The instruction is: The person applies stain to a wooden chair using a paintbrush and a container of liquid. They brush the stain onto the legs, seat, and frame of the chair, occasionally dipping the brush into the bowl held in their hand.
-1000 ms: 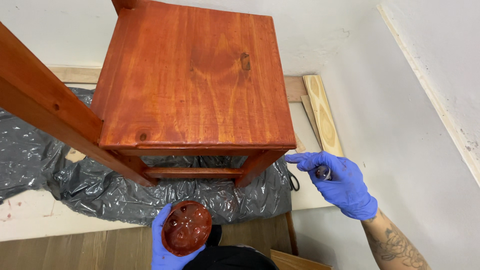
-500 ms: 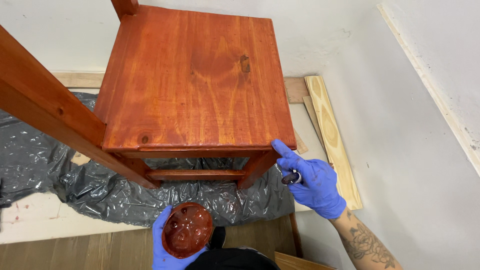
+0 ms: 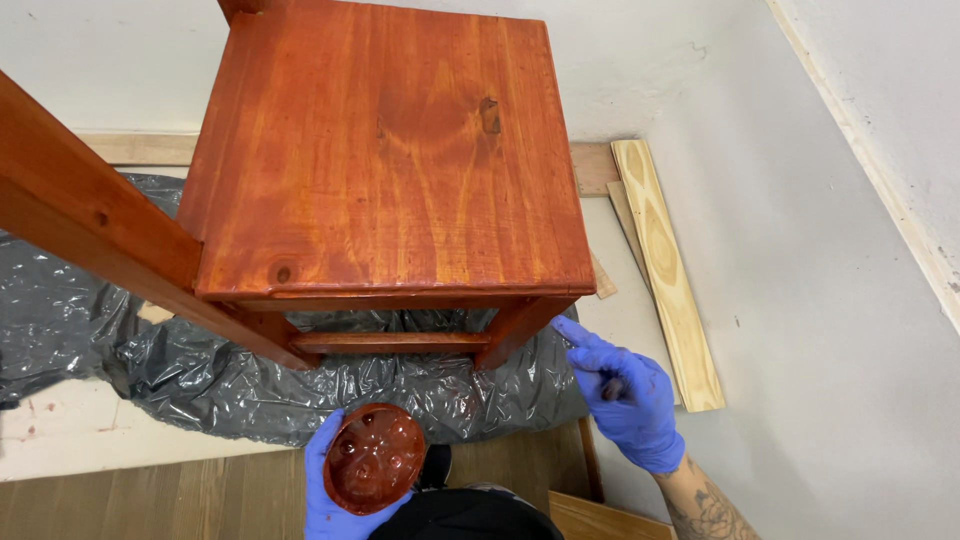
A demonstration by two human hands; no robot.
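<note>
Now | left hand (image 3: 335,490) cups stain-filled bowl (image 3: 373,458): light, slippery, hold underneath | right hand (image 3: 625,395) clenched on small brush (image 3: 612,388) beside stool leg (image 3: 520,325)

Red-stained stool (image 3: 390,160), gloved left hand (image 3: 330,490) cupping bowl (image 3: 374,458)

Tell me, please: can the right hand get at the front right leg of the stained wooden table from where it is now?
Probably yes. The right hand is just beside the front right leg, its forefinger pointing at it, and nothing lies between them. It grips a small dark tool, seemingly a brush.
</note>
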